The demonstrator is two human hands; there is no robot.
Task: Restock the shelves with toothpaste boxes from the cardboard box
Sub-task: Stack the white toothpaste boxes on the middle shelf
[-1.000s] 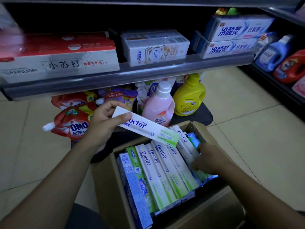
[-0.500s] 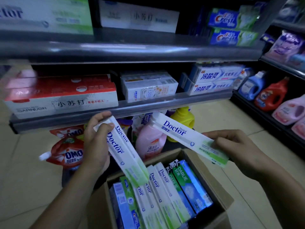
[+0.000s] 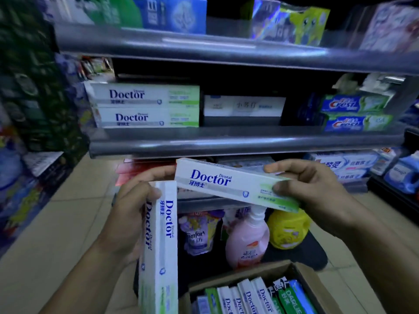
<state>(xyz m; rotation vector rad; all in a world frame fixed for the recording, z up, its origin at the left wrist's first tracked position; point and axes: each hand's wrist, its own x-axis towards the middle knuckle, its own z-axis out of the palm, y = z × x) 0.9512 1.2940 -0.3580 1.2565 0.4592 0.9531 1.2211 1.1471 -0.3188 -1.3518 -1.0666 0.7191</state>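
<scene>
The right hand point(image 3: 317, 189) is no longer reaching into the brown cardboard box point(image 3: 313, 283). It is now holding a long white and green toothpaste box point(image 3: 226, 184) high above the cardboard box, lying almost level. The left hand point(image 3: 129, 214) is also rising away from the cardboard box. Its second white and green toothpaste box point(image 3: 162, 245) is turning from slanted to nearly upright, with its top end coming just beside the first one.

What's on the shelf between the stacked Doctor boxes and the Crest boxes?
Head view: a white carton with faint lettering, then a dark patch, between the white Doctor boxes and the blue Crest boxes.
</scene>
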